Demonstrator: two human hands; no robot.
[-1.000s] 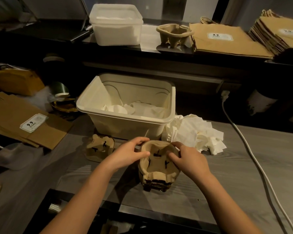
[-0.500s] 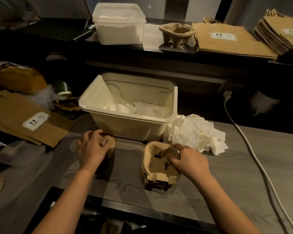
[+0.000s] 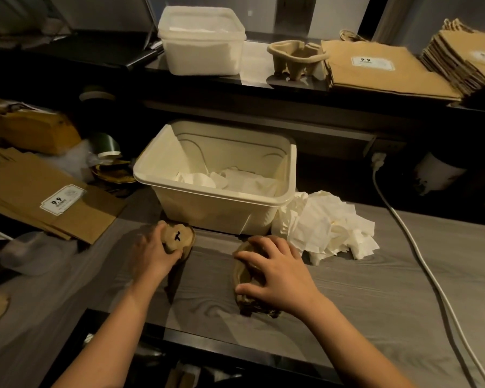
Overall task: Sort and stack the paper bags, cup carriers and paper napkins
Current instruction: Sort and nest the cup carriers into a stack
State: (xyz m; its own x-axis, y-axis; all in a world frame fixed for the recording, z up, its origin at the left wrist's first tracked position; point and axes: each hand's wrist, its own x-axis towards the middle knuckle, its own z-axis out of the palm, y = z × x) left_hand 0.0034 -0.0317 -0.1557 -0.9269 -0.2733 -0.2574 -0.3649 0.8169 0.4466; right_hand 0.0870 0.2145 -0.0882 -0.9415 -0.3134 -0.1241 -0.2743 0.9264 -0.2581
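My left hand (image 3: 154,253) grips a single brown cup carrier (image 3: 179,238) in front of the cream tub, tilting it up off the grey counter. My right hand (image 3: 275,273) lies spread over a small stack of cup carriers (image 3: 242,278) on the counter, fingers curled round its far and near edges. A loose heap of white paper napkins (image 3: 328,225) lies right of the stack. More napkins (image 3: 235,177) sit inside the open cream tub (image 3: 216,203). Brown paper bags (image 3: 48,197) lie flat at the left.
On the dark shelf behind stand a lidded white tub (image 3: 202,43), another cup carrier (image 3: 297,58) and two stacks of paper bags (image 3: 375,68), (image 3: 465,54). A white power cable (image 3: 420,261) runs down the counter's right side. A clear plastic lid (image 3: 31,253) lies at the left.
My left hand left the carrier stack, moved left and took hold of the single carrier, lifting its edge. My right hand shifted from the stack's side onto its top.
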